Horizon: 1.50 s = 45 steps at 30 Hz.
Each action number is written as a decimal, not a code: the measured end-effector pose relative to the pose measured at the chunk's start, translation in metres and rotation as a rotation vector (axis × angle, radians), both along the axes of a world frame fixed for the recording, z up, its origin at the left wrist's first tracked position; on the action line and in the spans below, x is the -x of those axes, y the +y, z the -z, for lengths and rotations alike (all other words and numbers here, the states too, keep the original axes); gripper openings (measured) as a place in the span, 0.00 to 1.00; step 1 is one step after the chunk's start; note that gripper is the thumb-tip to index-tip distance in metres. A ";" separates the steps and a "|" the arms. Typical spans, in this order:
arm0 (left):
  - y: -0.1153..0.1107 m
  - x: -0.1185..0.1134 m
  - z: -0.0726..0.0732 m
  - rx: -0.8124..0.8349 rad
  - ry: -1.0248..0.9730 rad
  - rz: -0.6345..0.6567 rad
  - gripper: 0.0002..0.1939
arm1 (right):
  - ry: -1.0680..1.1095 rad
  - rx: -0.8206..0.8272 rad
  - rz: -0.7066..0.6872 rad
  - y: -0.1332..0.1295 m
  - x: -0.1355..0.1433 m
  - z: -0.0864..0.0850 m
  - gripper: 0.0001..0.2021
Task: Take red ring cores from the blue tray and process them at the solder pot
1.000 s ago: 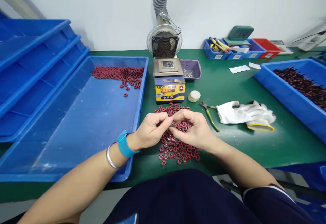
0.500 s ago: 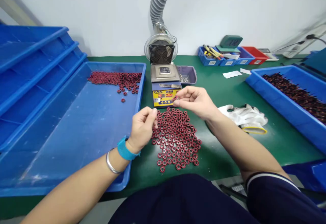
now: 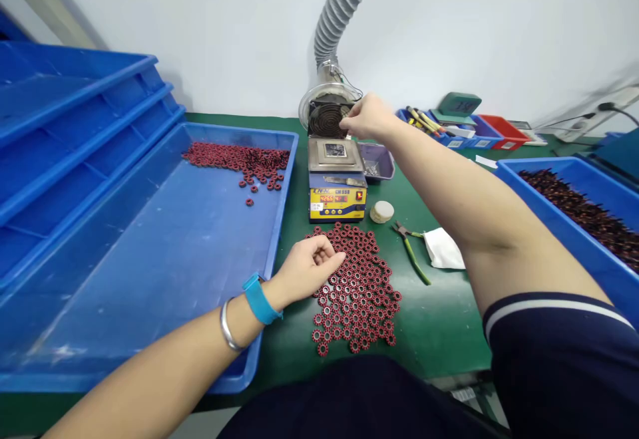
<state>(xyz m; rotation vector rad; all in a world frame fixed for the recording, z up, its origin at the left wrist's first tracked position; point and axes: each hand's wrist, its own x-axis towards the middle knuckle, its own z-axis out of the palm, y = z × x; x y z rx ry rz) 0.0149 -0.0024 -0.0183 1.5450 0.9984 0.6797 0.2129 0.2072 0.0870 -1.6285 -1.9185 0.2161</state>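
My right hand is raised over the solder pot, beside its round fan guard. Its fingertips are pinched together; what they hold, if anything, is hidden. Over the left edge of a spread of small red wire-wound rings hovers my left hand, loosely curled, thumb apart from the fingers, with nothing visible in it. The rings lie on the green table, in front of the pot's yellow panel with lit red digits.
Left stands a large blue tray with more red rings at its back, beside stacked blue trays. Green-handled cutters, a round pale-topped tin and white cloth lie right. Another blue bin holds dark parts.
My right hand has moved up and away from me, from before the yellow panel to above the pot. My left hand has shifted right over the rings. Cutters and tin have come into view.
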 end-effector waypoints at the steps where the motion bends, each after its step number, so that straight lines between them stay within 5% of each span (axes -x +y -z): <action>1: 0.000 0.000 0.001 0.007 0.003 0.009 0.16 | -0.056 0.009 0.001 0.004 0.003 0.000 0.12; 8: -0.001 0.001 0.002 0.064 0.008 0.060 0.14 | -0.231 0.084 0.094 0.020 0.023 0.008 0.12; 16: -0.003 0.001 0.002 0.046 0.008 0.071 0.13 | -0.276 -0.035 -0.013 0.049 0.021 0.037 0.12; 34: -0.002 0.001 0.005 -0.010 0.056 0.098 0.12 | -0.345 0.008 -0.024 0.047 0.025 0.043 0.11; 40: -0.003 0.002 0.005 -0.011 0.061 0.095 0.12 | -0.129 0.045 -0.047 0.037 0.018 0.028 0.10; 45: -0.003 0.000 0.000 0.056 -0.053 0.028 0.10 | 0.248 0.228 -0.183 -0.009 0.018 0.009 0.10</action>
